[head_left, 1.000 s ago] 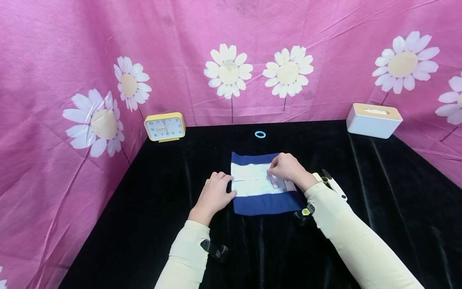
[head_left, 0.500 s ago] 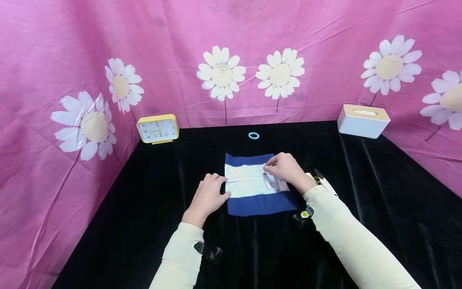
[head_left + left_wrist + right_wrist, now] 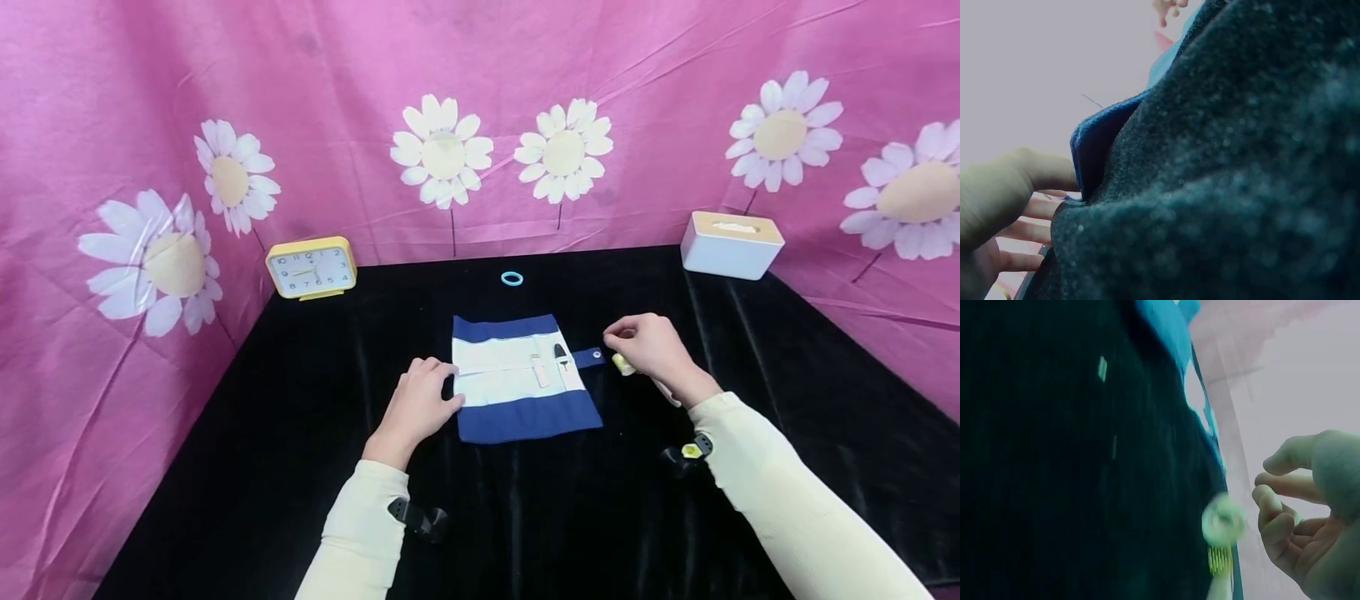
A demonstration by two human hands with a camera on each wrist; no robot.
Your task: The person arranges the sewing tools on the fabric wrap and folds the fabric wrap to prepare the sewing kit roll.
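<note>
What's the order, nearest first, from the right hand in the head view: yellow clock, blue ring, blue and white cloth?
From the right hand:
1. Blue and white cloth, just to its left.
2. Blue ring, farther left and back.
3. Yellow clock, far left at the back.

Long cream sleeves [image 3: 795,483], a black wrist strap [image 3: 400,509] over each, yellow-green mark [image 3: 691,451] on the right one
</note>
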